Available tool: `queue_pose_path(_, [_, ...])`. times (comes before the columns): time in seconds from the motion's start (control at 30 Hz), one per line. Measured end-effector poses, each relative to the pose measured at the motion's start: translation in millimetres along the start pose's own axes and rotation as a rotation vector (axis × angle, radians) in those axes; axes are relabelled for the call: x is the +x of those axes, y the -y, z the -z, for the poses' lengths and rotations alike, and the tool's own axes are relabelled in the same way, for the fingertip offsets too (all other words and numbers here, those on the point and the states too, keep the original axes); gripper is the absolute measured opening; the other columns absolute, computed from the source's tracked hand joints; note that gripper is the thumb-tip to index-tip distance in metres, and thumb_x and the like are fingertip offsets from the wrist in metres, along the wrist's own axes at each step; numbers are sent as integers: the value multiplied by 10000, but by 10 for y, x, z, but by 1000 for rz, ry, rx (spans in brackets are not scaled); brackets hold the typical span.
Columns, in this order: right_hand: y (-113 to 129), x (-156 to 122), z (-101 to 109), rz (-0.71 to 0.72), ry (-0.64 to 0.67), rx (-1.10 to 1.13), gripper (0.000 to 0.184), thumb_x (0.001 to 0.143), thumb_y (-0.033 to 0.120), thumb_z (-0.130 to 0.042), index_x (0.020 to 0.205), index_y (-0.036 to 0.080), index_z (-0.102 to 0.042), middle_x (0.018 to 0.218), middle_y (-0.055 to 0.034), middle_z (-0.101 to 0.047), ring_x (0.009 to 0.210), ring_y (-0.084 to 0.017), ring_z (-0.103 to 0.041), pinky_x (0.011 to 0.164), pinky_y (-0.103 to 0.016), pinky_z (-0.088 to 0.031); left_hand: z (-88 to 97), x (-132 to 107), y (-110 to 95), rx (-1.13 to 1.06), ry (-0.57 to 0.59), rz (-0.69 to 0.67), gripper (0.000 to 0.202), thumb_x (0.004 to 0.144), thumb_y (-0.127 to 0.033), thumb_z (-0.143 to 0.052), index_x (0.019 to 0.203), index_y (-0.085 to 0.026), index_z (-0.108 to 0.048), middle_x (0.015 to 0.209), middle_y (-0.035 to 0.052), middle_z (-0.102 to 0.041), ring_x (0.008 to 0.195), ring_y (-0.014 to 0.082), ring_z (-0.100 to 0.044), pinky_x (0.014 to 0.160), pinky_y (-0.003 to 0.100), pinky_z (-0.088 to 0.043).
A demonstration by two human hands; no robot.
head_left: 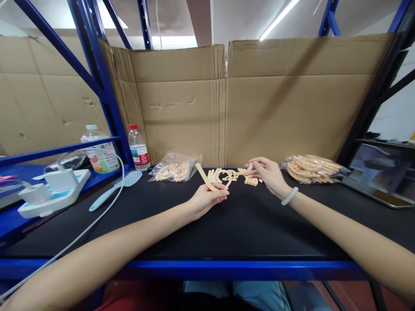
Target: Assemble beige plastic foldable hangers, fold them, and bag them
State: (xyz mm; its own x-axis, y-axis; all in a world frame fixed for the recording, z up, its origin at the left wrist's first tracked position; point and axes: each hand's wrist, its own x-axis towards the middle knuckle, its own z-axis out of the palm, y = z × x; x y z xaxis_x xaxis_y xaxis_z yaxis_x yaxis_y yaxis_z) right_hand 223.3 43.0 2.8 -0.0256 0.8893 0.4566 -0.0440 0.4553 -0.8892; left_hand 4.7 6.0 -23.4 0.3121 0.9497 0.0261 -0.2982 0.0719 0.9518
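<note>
My left hand [209, 199] is closed on a curved, pale wood-coloured strip [203, 175] whose long end sticks up to the left. A second thin arm of the same colour rises from these fingers to the right; whether it is one part with the strip I cannot tell. My right hand [268, 172], with a beaded bracelet at the wrist, pinches a slim pale wood-coloured piece [248, 169] between thumb and fingers. Behind and between both hands, several small curved pale pieces [214, 175] lie on the black tabletop [201, 235]. Some are partly hidden by the hands.
Clear bags of similar pieces lie at the back left [175, 169] and right [313, 168]. A red-capped bottle [138, 149], a hairbrush [113, 190], a white cable and a power strip [55, 194] are at left. A dark flat device [378, 193] lies right. Cardboard [181, 103] walls the back.
</note>
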Motion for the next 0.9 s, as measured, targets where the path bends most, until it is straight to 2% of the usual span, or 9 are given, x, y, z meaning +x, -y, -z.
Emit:
queue_pose_path(0.17, [118, -206, -112, -110, 63, 105, 329, 721, 446, -679, 841, 142, -656, 889, -89, -661, 786, -152, -629, 744, -307, -511, 28, 7, 10, 4, 20, -2, 279, 525, -151, -852, 714, -111, -650, 753, 24, -649, 657, 97, -610, 669, 235, -460])
queue_pose_path(0.33, [29, -299, -222, -191, 74, 125, 286, 639, 285, -741, 879, 163, -645, 949, -49, -623, 738, -114, -599, 670, -266, -489, 20, -7, -8, 47, 32, -21, 283, 528, -162, -851, 736, -113, -665, 752, 26, -651, 676, 107, -613, 701, 254, -468])
queue_pose_path(0.4, [-3, -329, -266, -238, 50, 131, 370, 597, 212, -746, 946, 181, -625, 979, -33, -591, 707, -96, -596, 648, -255, -487, 15, -9, -14, 55, 41, -25, 286, 527, -168, -853, 735, -112, -666, 740, 25, -652, 677, 108, -615, 708, 256, -469])
queue_pose_path(0.47, [-19, -359, -302, -272, 23, 171, 538, 551, 145, -753, 1053, 219, -576, 1001, -15, -572, 684, -82, -593, 668, -260, -498, 15, -6, -13, 56, 41, -20, 295, 518, -171, -858, 731, -112, -663, 723, 24, -658, 673, 108, -619, 719, 260, -474])
queue_pose_path(0.53, [-29, -382, -325, -294, 41, 235, 654, 519, 107, -768, 1113, 240, -529, 940, 7, -583, 691, -91, -603, 709, -274, -509, 20, 0, -8, 60, 45, -9, 299, 513, -171, -863, 724, -112, -660, 713, 24, -668, 674, 111, -627, 733, 265, -483])
queue_pose_path(0.57, [-35, -389, -330, -304, 67, 260, 640, 516, 109, -779, 1096, 228, -535, 882, 15, -592, 699, -101, -609, 726, -278, -511, 23, 2, -6, 65, 51, -4, 299, 513, -171, -864, 724, -113, -661, 710, 25, -672, 676, 114, -632, 741, 268, -488])
queue_pose_path(0.63, [-55, -397, -332, -314, 129, 269, 499, 535, 148, -796, 986, 185, -585, 787, 13, -606, 720, -116, -617, 745, -279, -512, 30, 2, -1, 81, 70, 1, 296, 516, -174, -864, 726, -112, -666, 721, 30, -681, 688, 122, -642, 761, 279, -498])
queue_pose_path(0.7, [-82, -397, -327, -310, 183, 228, 364, 569, 211, -801, 879, 160, -616, 774, -6, -631, 738, -121, -621, 740, -274, -512, 35, -5, -2, 101, 84, 2, 297, 513, -179, -865, 729, -112, -673, 735, 36, -686, 711, 137, -653, 786, 299, -507])
queue_pose_path(0.9, [-119, -387, -320, -225, 371, 136, 291, 639, 289, -776, 849, 152, -629, 793, -24, -670, 731, -123, -634, 712, -269, -515, 37, -25, -15, 135, 117, -8, 294, 500, -171, -867, 709, -118, -668, 738, 48, -701, 725, 154, -660, 786, 325, -522])
